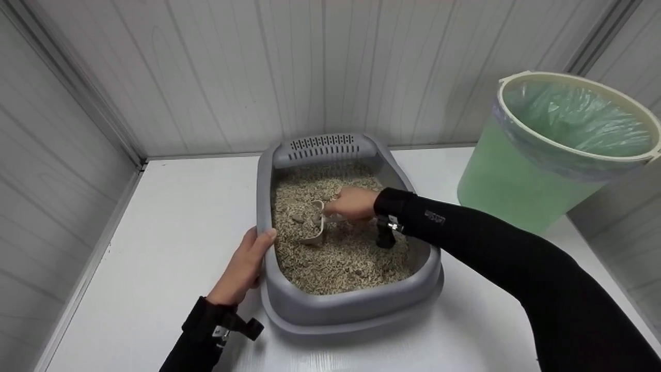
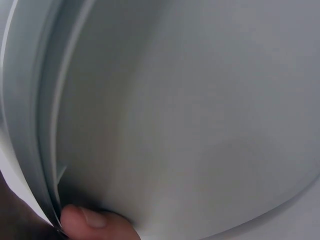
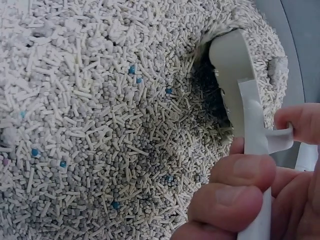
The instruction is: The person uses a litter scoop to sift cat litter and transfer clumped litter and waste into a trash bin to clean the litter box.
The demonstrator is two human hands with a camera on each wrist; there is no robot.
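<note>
A grey litter tray (image 1: pixel 356 307) filled with pale pellet litter (image 1: pixel 341 258) stands on the white table. My right hand (image 1: pixel 352 202) grips the handle of a light grey scoop (image 1: pixel 316 227) whose bowl is dug into the litter; a couple of clumps lie in it. In the right wrist view the scoop (image 3: pixel 235 75) is pushed into the litter (image 3: pixel 100 125), with my fingers (image 3: pixel 240 185) curled round its handle. My left hand (image 1: pixel 245 268) holds the tray's left rim, thumb over the edge. The left wrist view shows only the tray's grey wall (image 2: pixel 175 125) and my thumb (image 2: pixel 95 222).
A cream bin lined with a green bag (image 1: pixel 563 150) stands at the right, beyond the tray. White panelled walls close in the table (image 1: pixel 170 248) at the back and both sides.
</note>
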